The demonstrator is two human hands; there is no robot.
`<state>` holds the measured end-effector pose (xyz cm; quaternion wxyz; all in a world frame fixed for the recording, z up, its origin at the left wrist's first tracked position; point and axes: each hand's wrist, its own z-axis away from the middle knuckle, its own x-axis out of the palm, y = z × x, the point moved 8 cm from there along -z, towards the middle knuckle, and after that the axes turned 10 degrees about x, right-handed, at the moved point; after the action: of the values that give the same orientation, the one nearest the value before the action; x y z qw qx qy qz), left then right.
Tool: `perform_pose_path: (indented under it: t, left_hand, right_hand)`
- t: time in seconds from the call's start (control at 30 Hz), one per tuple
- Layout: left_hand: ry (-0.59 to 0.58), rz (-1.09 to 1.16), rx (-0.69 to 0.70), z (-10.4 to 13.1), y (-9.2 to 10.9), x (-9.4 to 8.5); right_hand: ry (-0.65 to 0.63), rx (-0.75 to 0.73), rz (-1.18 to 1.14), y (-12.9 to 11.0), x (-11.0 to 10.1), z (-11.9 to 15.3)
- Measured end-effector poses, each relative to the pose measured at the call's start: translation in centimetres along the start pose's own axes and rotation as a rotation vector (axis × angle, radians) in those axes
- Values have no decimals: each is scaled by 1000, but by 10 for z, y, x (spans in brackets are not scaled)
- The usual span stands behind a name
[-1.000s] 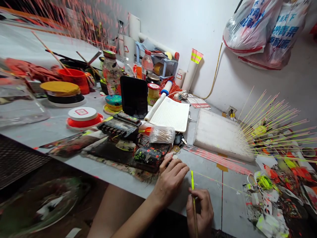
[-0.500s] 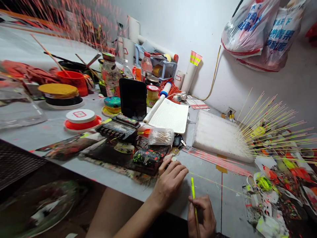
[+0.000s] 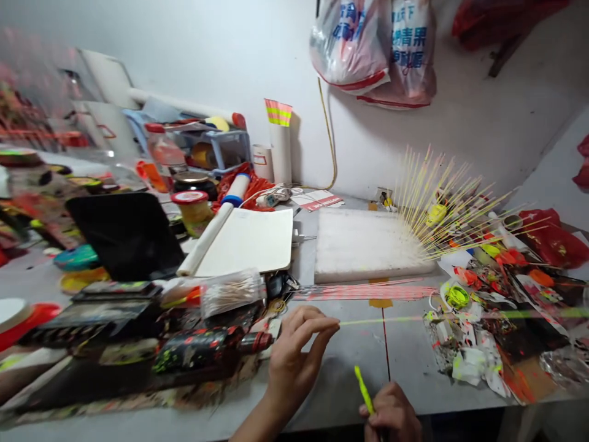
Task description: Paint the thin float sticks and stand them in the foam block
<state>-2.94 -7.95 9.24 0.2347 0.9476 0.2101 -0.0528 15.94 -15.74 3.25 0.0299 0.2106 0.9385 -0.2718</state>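
My left hand (image 3: 299, 347) pinches the end of a thin stick (image 3: 391, 320) between thumb and fingertips. The stick is pale yellow-green and pink, running right across the grey table toward the clutter. Below it, my right hand (image 3: 393, 414) is closed around a slim brush (image 3: 362, 387) whose tip is coated in bright yellow paint. That tip points up and left, apart from the stick. Just left of my left hand lies a dark, paint-spattered bottle (image 3: 197, 350). Beyond the stick, several loose pink sticks (image 3: 363, 290) lie along a white foam block (image 3: 368, 245).
Many thin yellowish sticks (image 3: 432, 202) fan out from the block's right end. Paint-stained scraps (image 3: 473, 362) crowd the right side. To the left are a box of cotton swabs (image 3: 232, 291), an open notebook (image 3: 248, 239) and a dark tablet-like panel (image 3: 124, 233). Plastic bags (image 3: 352, 49) hang on the wall.
The view has swung right. My left hand has risen into a clear pinch, and the stick now runs level instead of slanting down. My right hand still grips the brush.
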Motion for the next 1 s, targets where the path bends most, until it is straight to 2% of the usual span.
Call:
perform_pose_path:
  t: [0.07,0.17,0.27,0.4,0.53,0.6,0.7,0.87,1.0]
  left_hand:
    - [30,151,-143,-10,-10,16]
    - [95,387,-508,-11,-34,44]
    - [199,665,-873,5,-49,74]
    - [309,849,-1196,34,-57,97]
    - [337,912,-1316,50,-58,104]
    - [350,933,-1347,53,-58,105]
    - [358,944,-1369,54,-56,106]
    - [375,952,-1388,56,-54,104]
    - [374,957,-1404,59,-55,105]
  right_hand:
    - [34,36,40,8,-14,-1]
    - [141,92,84,22,-32,3]
    - [253,142,98,36,-42,13]
    - [264,147,84,43,-44,20]
    - [177,128,57,42,-43,19]
    - [177,131,40,42,-45,18]
    - [193,148,34,43,-47,18]
    - [124,136,31,44,-44,21]
    - [121,151,20,44,-44,20]
